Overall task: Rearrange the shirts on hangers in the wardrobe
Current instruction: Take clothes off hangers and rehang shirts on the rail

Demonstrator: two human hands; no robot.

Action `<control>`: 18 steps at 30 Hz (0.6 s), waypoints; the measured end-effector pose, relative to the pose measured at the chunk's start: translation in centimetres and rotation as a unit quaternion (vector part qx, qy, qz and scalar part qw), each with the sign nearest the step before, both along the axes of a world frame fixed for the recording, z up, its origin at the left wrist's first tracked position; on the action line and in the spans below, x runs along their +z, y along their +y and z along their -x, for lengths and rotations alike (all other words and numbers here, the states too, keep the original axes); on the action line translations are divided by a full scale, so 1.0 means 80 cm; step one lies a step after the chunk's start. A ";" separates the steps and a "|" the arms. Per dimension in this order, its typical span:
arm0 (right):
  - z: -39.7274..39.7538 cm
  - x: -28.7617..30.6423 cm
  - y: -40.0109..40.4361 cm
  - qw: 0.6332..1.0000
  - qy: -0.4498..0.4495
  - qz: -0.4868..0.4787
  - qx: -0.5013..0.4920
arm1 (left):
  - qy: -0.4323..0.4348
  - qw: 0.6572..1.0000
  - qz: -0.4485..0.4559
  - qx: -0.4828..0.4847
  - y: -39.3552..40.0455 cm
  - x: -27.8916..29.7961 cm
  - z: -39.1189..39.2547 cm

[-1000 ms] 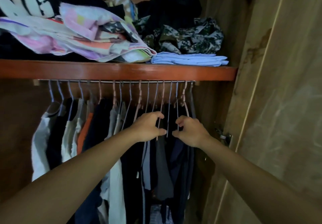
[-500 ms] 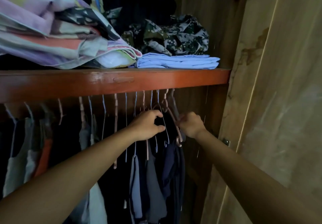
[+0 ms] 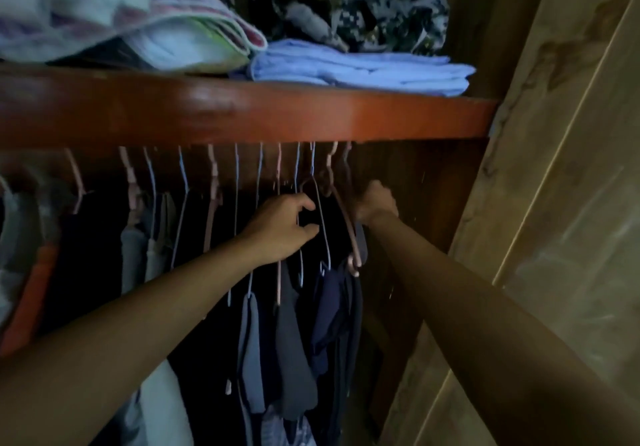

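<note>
Left hand [image 3: 282, 225] grip pinches a wire hanger [image 3: 320, 217] to split the pack; right hand [image 3: 375, 203] grip curled round the pink hanger [image 3: 346, 223], likely freeing it from the rail.

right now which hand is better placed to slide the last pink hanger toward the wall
Right. The right hand is already curled at the top of the pink hanger, nearest the wardrobe's side wall. The left hand is busy among the blue hangers.
</note>
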State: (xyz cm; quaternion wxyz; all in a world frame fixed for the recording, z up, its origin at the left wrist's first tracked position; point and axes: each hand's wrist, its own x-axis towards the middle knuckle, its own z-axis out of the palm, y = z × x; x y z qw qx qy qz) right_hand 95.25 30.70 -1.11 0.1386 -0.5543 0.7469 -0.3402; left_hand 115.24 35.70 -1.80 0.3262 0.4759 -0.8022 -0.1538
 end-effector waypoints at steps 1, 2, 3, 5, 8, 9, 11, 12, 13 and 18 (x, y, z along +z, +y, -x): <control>0.001 -0.002 -0.005 1.000 0.002 -0.012 0.007 | -0.001 1.000 0.005 0.003 0.001 -0.004 -0.001; 0.001 -0.005 -0.009 0.999 0.002 -0.031 0.016 | -0.003 1.000 0.007 0.006 0.003 -0.007 -0.003; 0.001 -0.009 -0.013 0.999 -0.001 -0.045 0.022 | -0.004 1.000 0.006 0.007 0.004 -0.008 -0.004; 0.002 -0.018 -0.020 0.998 -0.013 -0.049 0.022 | -0.006 1.000 0.003 0.012 0.006 -0.009 -0.007; 0.003 -0.028 -0.025 0.998 -0.048 -0.035 0.010 | -0.016 1.000 0.007 0.019 0.006 -0.003 -0.012; 0.003 -0.029 -0.026 0.998 -0.061 -0.034 0.008 | -0.021 1.000 0.008 0.021 0.006 0.000 -0.014; 0.004 -0.029 -0.027 0.996 -0.080 -0.037 0.009 | -0.025 0.999 0.008 0.027 0.007 0.004 -0.016; 0.005 -0.028 -0.027 0.996 -0.085 -0.038 0.012 | -0.022 0.999 0.008 0.030 0.007 0.006 -0.017; 0.007 -0.028 -0.027 0.995 -0.088 -0.035 0.014 | -0.017 0.999 0.008 0.033 0.008 0.007 -0.017; 0.011 -0.033 -0.019 0.996 -0.084 -0.016 0.011 | -0.004 0.999 0.011 0.037 0.014 0.009 -0.015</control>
